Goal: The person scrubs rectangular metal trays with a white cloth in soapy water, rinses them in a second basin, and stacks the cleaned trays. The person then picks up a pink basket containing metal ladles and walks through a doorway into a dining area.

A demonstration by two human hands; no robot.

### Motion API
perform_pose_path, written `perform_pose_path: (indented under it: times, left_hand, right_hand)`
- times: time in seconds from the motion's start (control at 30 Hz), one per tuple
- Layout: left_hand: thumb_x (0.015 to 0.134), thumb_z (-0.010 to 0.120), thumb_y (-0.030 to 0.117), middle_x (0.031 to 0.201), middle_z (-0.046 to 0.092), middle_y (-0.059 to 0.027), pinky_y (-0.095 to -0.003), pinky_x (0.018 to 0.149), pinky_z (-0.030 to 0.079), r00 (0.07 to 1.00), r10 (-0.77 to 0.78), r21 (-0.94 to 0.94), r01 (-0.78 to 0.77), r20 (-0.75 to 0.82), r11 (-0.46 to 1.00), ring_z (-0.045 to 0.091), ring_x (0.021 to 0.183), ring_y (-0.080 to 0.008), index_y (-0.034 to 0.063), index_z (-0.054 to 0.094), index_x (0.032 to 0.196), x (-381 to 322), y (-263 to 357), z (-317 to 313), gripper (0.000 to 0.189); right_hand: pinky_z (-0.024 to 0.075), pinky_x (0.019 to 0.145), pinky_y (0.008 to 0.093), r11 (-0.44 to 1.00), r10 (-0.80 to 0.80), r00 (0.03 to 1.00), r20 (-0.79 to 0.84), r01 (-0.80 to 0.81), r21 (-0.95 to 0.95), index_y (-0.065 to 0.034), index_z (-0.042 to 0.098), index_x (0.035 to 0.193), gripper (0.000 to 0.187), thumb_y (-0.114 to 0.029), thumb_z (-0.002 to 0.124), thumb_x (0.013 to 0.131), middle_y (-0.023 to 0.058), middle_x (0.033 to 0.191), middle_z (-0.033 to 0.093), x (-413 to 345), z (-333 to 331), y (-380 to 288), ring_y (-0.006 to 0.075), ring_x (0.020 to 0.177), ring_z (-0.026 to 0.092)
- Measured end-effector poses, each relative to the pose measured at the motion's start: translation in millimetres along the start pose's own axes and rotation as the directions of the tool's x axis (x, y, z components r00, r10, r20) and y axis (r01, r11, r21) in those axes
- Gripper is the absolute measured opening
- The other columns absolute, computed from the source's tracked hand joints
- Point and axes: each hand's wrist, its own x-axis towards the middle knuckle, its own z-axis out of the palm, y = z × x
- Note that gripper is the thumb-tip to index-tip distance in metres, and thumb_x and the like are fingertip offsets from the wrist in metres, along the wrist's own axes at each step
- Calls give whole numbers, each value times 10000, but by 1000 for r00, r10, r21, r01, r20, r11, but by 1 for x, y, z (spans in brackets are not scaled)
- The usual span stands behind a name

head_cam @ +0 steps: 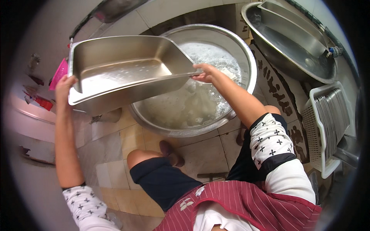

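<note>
A deep rectangular stainless steel pan hangs tilted between my two hands, its inside turned towards me. My left hand grips the rim at the near left corner. At the right end, my right hand holds the rim with the thumb on top. Below and partly behind the pan stands a large round metal basin of cloudy water with white suds. A pale cloth or pad shows in the water just beyond my right wrist. The pan hides the basin's left side.
At the upper right, a second metal basin has another steel pan leaning in it. A white plastic basket holds a row of thin metal trays. To the left are a pink plastic container and red scraps. Tiled floor lies underneath.
</note>
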Motion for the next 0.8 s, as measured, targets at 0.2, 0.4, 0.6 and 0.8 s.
perform_pose_path:
  times: [0.2, 0.4, 0.6, 0.8]
  left_hand:
    - [730, 555, 39, 594, 468, 51, -196, 447, 309, 972, -234, -476, 195, -23, 857, 389, 481, -31, 83, 518, 697, -52, -73, 102, 67]
    - [738, 554, 23, 609, 470, 57, -189, 462, 306, 968, -220, -442, 146, -120, 885, 382, 509, -23, 72, 481, 682, -124, -110, 145, 105]
    - [703, 601, 191, 632, 568, -158, -390, 570, 442, 953, 71, 383, 50, -295, 923, 564, 581, -314, 15, 510, 744, -156, -114, 220, 202]
    - [763, 585, 254, 749, 579, -207, -474, 643, 448, 960, 54, 512, 99, -275, 853, 571, 696, -398, 31, 446, 861, -177, -139, 215, 280]
  right_hand:
    - [561, 654, 330, 965, -255, 944, -211, 234, -119, 74, 457, 1016, 284, 34, 509, 740, 175, 941, 532, -5, -34, -28, 279, 801, 601]
    - [474, 817, 428, -112, -490, 867, 88, 38, -993, 19, 362, 1171, 706, -129, 716, 578, 227, 1140, 509, 11, -70, 13, 358, 971, 553]
    - [486, 758, 369, -477, -570, 821, -22, -352, -806, -49, 488, 1167, 723, -227, 763, 522, 210, 964, 612, 46, -184, 11, 314, 915, 604]
    - [493, 674, 365, -212, -427, 894, 138, 49, -976, -40, 654, 852, 294, -181, 657, 594, 169, 805, 646, -17, -60, 24, 294, 755, 637]
